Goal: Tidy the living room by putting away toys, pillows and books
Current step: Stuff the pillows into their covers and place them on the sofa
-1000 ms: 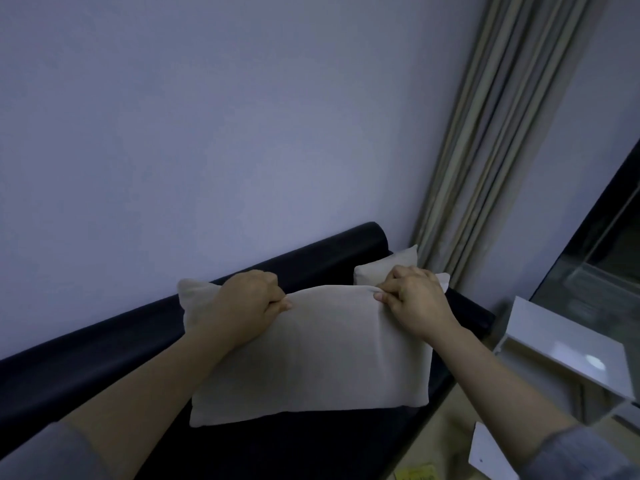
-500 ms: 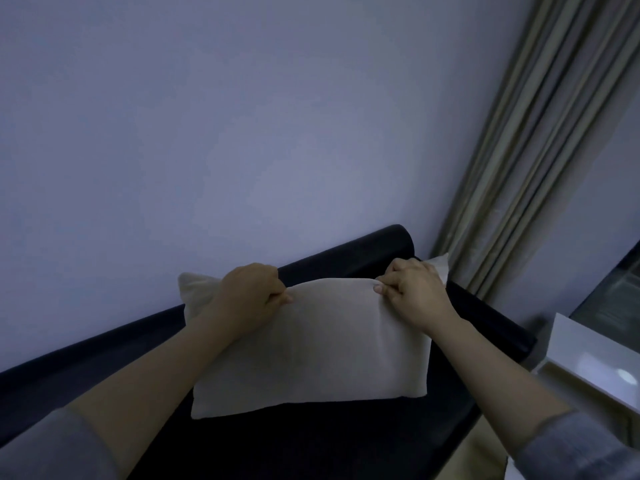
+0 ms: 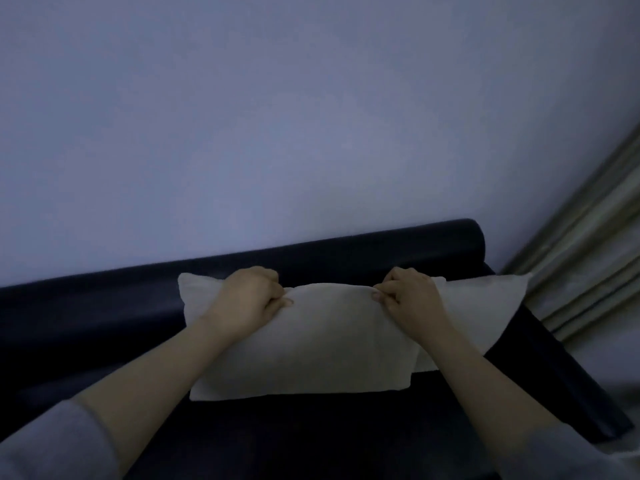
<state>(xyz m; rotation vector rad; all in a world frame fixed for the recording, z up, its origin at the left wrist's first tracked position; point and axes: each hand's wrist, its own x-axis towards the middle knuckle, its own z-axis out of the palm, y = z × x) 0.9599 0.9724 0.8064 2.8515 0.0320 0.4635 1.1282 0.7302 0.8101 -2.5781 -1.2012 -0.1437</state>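
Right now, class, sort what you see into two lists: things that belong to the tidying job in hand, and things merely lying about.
Belongs to the job: front pillow, gripped along its top edge by the left hand and right hand; second pillow behind it, to the right; dark sofa under both.
Just there: wall; curtain at the right.

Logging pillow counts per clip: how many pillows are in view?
2: front pillow on the sofa, gripped by left hand and right hand; back pillow behind it, rightward, partly hidden.
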